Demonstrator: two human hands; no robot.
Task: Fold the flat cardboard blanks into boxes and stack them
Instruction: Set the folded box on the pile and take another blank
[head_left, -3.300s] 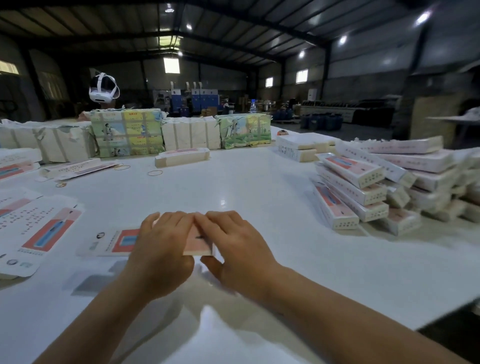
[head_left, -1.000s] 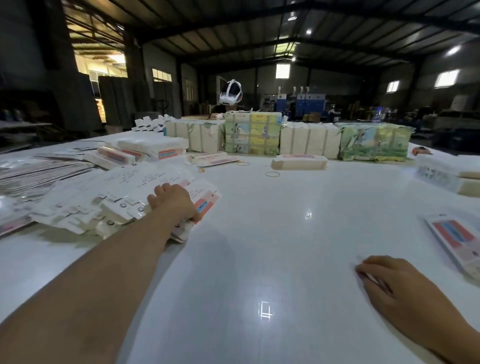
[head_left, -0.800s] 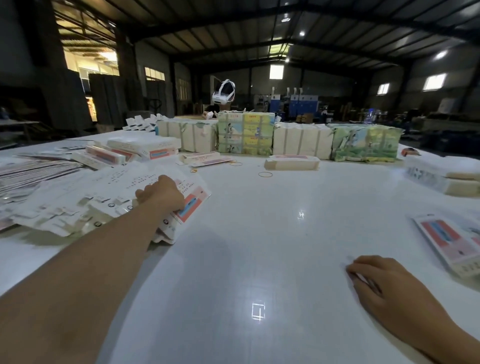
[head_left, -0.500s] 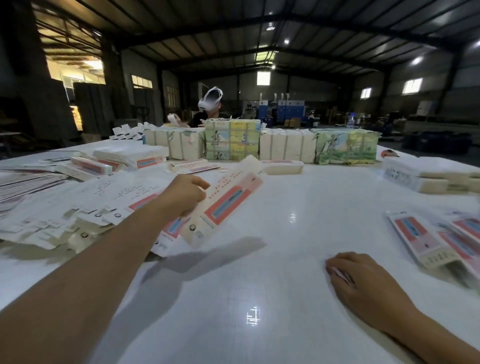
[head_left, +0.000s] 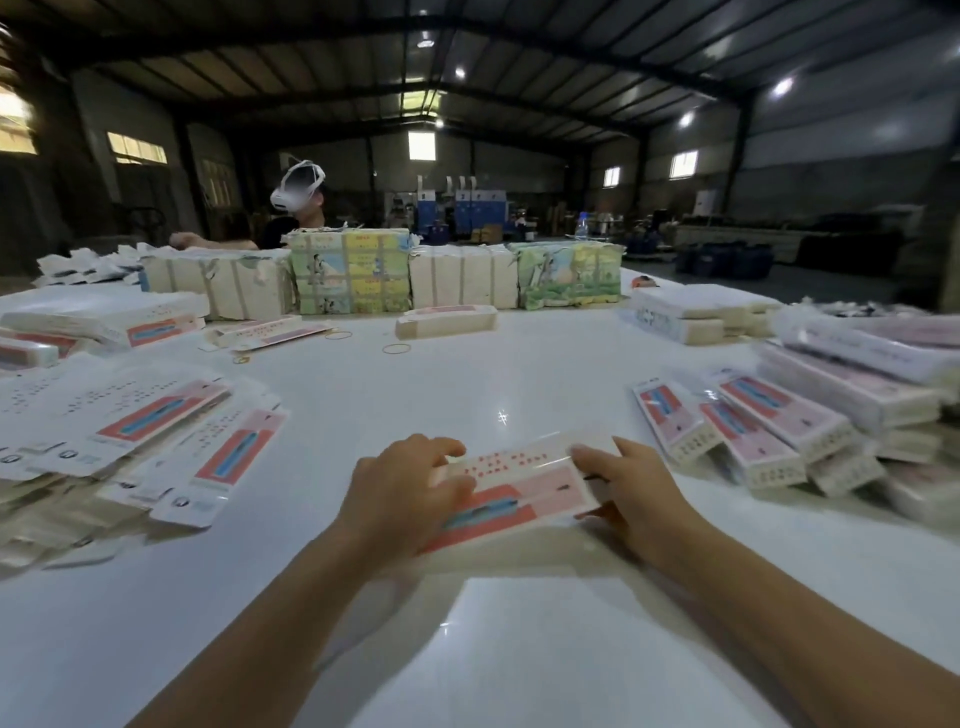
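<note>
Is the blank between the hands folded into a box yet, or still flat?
Still flat, as far as shows. The blank lies with its printed face up between the left hand and right hand, no raised sides visible.

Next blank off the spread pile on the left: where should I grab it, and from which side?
Probably the top blank in the pile of flat blanks, by its near-right corner, coming from the right. It fans out past the sheets below, with its edge overhanging toward the bare table, so a thumb could slide under and pinch it alone.

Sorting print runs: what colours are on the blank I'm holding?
White blank with a pink panel and blue stripe, in the head view.
</note>
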